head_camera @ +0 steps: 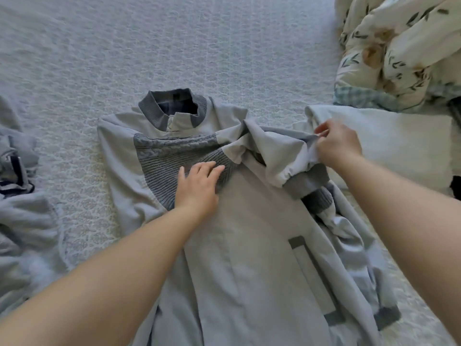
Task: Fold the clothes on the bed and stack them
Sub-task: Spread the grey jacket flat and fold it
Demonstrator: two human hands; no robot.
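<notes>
On the bed (174, 46), mid-frame, the grey jacket (249, 233) lies flat, collar away from you. Your left hand (199, 186) presses it w/ straight fingers; right hand (336, 143) pinches the sleeve (282, 156), folded across the chest.

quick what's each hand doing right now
Left hand: open, fingers flat, pressing on the jacket at its knit chest panel.
Right hand: closed, fingers pinching the jacket's sleeve, pulled across the body.
</notes>
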